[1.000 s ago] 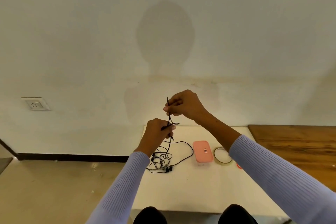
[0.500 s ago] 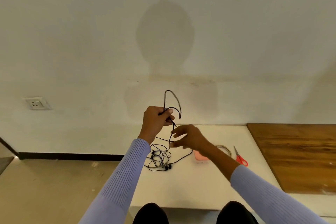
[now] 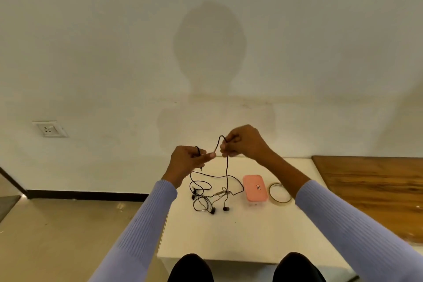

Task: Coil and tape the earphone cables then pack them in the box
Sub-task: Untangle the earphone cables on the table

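Note:
A black earphone cable (image 3: pixel 227 167) hangs from both raised hands down to the white table (image 3: pixel 240 231). My left hand (image 3: pixel 187 162) grips one end of it, the plug sticking out below the fist. My right hand (image 3: pixel 242 143) pinches the cable a little higher, a short loop arching between the two hands. The rest lies in a loose tangle (image 3: pixel 206 197) with the earbuds on the table. A closed pink box (image 3: pixel 254 190) sits to the right of the tangle, and a tape roll (image 3: pixel 279 192) lies beside it.
A wooden tabletop (image 3: pixel 375 190) adjoins the white table on the right. A wall socket (image 3: pixel 49 129) is at the left on the wall. My knees (image 3: pixel 191 268) show at the table's near edge. Tiled floor lies to the left.
My right hand rose from below the left hand and took hold of the cable, drawing a loop up. The left hand dropped slightly. The view shifted, and the scissors went out of sight.

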